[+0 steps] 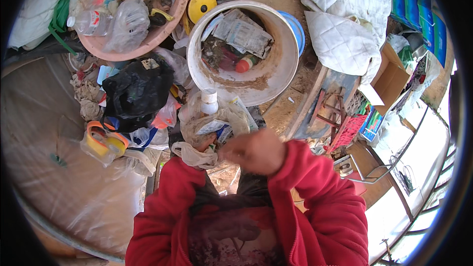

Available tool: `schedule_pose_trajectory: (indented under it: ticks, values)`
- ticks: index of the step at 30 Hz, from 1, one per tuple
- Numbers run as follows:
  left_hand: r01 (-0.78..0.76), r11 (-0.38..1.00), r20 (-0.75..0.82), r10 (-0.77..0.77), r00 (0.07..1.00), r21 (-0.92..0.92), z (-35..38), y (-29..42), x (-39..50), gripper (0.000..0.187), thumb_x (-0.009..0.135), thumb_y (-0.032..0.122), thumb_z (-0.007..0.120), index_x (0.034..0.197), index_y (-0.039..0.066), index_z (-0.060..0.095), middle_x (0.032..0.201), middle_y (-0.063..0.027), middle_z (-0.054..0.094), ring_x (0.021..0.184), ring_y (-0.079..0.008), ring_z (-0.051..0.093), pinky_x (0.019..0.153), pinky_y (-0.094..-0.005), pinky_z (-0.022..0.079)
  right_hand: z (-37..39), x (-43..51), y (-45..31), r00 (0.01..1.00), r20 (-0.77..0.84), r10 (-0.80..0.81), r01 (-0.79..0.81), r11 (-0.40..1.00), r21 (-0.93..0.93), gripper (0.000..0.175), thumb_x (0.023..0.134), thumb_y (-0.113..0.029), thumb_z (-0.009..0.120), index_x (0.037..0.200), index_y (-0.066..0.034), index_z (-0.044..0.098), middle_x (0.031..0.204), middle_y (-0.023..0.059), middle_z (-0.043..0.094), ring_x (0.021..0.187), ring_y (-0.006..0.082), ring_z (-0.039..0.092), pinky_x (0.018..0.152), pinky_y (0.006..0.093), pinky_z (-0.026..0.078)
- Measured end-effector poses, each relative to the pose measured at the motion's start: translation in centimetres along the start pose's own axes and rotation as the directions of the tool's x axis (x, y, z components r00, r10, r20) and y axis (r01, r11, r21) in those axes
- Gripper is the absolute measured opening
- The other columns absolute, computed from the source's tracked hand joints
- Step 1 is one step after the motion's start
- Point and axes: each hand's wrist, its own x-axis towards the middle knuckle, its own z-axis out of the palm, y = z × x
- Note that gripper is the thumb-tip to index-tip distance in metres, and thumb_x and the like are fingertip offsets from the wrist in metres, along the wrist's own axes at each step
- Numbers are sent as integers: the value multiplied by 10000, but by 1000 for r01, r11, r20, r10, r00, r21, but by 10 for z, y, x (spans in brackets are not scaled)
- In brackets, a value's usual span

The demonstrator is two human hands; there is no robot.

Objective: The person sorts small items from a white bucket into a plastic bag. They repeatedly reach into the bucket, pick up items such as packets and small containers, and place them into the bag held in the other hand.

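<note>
A crumpled translucent plastic bag [240, 120] lies spread before me, with a white plastic bottle [209, 102] and printed packets [213, 127] in it. My left hand [205, 142] is mostly covered by the bag at its lower edge; the bag's pale gathered rim [195, 157] hangs by my wrist. Blurred and curled, my right hand [255, 151] is at the bag's right side, and whether it holds something cannot be seen. A large whitish bucket [276, 89] stands beyond the bag, with papers [244, 33] and a red-capped item [244, 64] inside.
At upper left is a pink basin [125, 56] with plastic bags and a clear bottle [91, 23]. A black plastic bag [136, 92] and an orange tape roll [105, 142] lie at left. White quilted cloth [340, 40], an open cardboard box [392, 75] and a red woven seat [349, 131] are at right.
</note>
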Motion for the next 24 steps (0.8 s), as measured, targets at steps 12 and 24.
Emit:
schedule_pose_trajectory:
  ticks: [12, 24]
  values:
    - [-103, 993, 46, 101, 994, 61, -2, 14, 12, 535, 896, 62, 744, 1382, 30, 522, 1292, -87, 628, 1161, -184, 608, 1009, -327, 499, 12, 229, 105, 860, -206, 467, -507, 734, -452, 709, 713, -410, 800, 1267, -27, 580, 1320, 158, 615, 1313, 305, 504, 1008, 481, 478]
    - [-138, 987, 83, 131, 988, 84, 4, 13, -4, 549, 886, 58, 749, 1383, 29, 520, 1296, -91, 627, 1171, -191, 605, 1019, -334, 493, -53, 104, 76, 956, 282, 75, -290, 359, 887, 640, 891, -477, 665, 1271, 30, 578, 1108, 155, 714, 991, 209, 686, 912, 355, 524]
